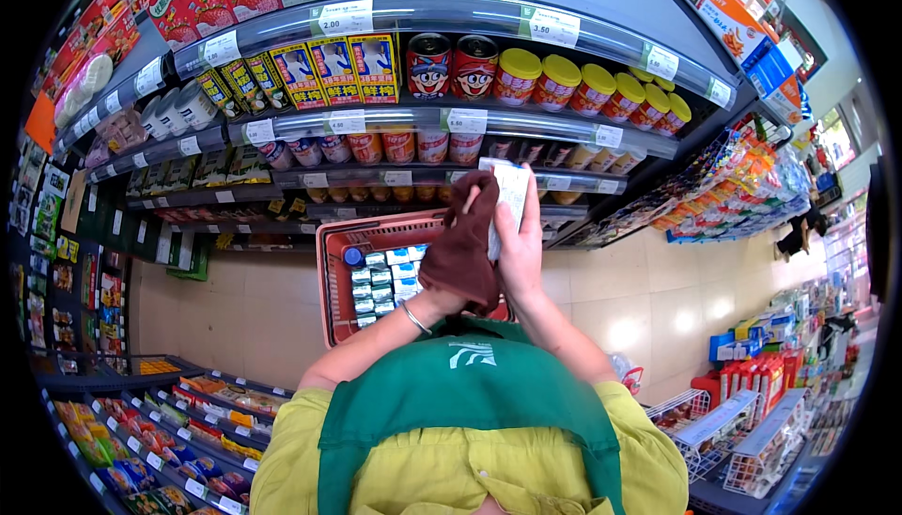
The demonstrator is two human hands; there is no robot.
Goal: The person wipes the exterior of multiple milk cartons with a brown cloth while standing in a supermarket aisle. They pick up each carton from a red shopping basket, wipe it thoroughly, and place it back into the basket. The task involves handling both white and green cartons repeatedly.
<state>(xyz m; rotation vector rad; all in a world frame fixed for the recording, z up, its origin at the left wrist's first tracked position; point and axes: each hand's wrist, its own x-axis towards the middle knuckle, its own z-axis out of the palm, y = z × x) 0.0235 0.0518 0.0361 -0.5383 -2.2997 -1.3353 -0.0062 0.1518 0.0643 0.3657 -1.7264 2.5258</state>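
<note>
My right hand (520, 251) grips a white carton (510, 187) with small printing, held upright in front of the shelves. A dark brown cloth (461, 254) is bunched over my left hand (449, 300), which hides most of its fingers; a fingertip shows near the cloth's top. The cloth lies against the left side of the carton. Beneath both hands stands a red plastic shopping basket (335, 236), partly hidden by my arms. Inside it are several small white cartons (380, 277) with green and blue ends, and a blue round cap (354, 257) at the left.
Ahead, shelves with price rails (423, 11) hold drink cartons (320, 71), dark cans (428, 67) and yellow-lidded tubs (518, 78). Packaged snacks hang at the right (733, 184). Low racks of packets (162, 437) stand behind left, wire baskets (764, 444) behind right. Tiled floor (634, 282) runs between.
</note>
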